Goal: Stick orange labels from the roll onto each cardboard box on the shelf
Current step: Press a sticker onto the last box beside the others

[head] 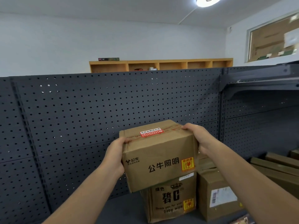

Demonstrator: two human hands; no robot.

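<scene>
Dark grey pegboard back panel [80,110] fills the left and centre, 9 to 12 o'clock of the box I hold. My left forearm comes up from 7 o'clock. My left hand [115,155] grips the left side of the top cardboard box [159,160], thumb curled over its upper left edge, fingers hidden behind the side wall.

The box sits tilted, its near face printed with black Chinese characters. A red-orange label [151,132] lies flat on the lid across the taped seam. A second orange-and-yellow label [187,164] is stuck on the near face at its right end, about 3 o'clock of the print.

Directly below, at 6 o'clock, stands a lower cardboard box [169,202] printed "baby wipe", touching the underside of the held box; it carries its own orange sticker [188,205] at lower right. Just beside it at 3 o'clock, a third brown box [218,196] with a white shipping label [222,198]. Both stand on the grey shelf board [123,210].

My right hand [198,139] clamps the box's upper right corner, fingers curled over the lid edge, palm on the right side. Right forearm runs off toward 5 o'clock.

Far right, 3 o'clock: flat cardboard cartons [278,165] stacked on the next shelf bay. At 12 o'clock, beyond the pegboard, a wooden cubby shelf [161,64]. Label roll not visible.
</scene>
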